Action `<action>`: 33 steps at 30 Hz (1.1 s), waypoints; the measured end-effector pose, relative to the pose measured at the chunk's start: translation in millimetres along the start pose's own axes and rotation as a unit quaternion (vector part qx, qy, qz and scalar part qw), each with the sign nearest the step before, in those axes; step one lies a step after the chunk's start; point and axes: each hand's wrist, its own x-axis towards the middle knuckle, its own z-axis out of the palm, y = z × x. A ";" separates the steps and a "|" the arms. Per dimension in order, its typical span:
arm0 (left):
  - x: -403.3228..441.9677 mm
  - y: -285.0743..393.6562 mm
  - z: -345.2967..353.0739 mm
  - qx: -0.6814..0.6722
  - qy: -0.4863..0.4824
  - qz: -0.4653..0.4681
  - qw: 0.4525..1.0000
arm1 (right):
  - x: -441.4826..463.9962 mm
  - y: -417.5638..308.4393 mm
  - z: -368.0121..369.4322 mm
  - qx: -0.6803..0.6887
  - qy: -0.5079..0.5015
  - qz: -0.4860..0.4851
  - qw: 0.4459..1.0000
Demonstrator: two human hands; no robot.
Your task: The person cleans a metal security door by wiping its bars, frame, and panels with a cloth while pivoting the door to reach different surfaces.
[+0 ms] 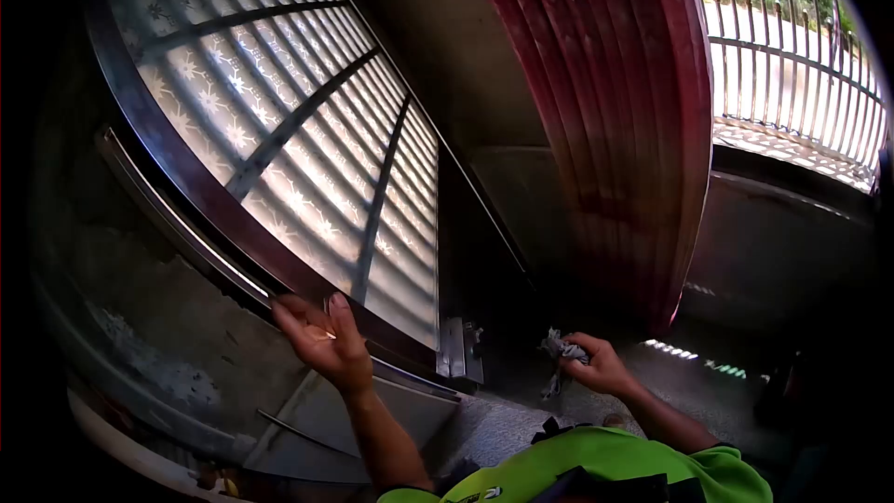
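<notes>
My left hand [331, 340] is raised at the lower edge of a dark-framed window [307, 149] with patterned frosted panes and bar shadows across them. Its palm is turned up and its fingers are apart, with the fingertips by the metal sill rail [200, 237]. Lower right of the window, my right hand [601, 368] is closed around a crumpled grey cloth [563, 349], which hangs a little below the fingers.
A dark red curtain [624, 130] hangs right of the window. Beyond it, a barred opening [792, 47] lets in daylight. A small metal box [460, 351] sits at the window frame's lower corner. Below is grey floor [503, 428].
</notes>
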 end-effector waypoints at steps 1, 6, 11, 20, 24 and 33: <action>3.9 -4.6 -11.1 0.000 0.004 -0.007 1.000 | -7.4 12.3 -3.3 -0.027 0.009 0.044 0.999; 35.5 -62.9 -51.8 -0.019 0.015 -0.083 0.996 | -39.4 69.0 -30.8 -0.070 0.019 0.126 0.989; 79.3 -162.7 -99.0 -0.058 0.019 -0.116 0.991 | -61.3 105.1 -31.3 -0.112 0.007 0.209 0.971; 126.6 -307.2 -152.7 -0.044 0.032 -0.210 0.976 | -62.8 128.8 -19.7 -0.134 -0.004 0.244 0.960; 133.4 -323.2 -155.8 -0.006 0.038 -0.204 0.978 | -49.2 148.7 -10.1 -0.109 -0.007 0.230 0.967; 141.1 -342.3 -145.5 0.051 0.050 -0.207 0.976 | -10.7 118.6 31.1 -0.237 -0.038 0.230 0.943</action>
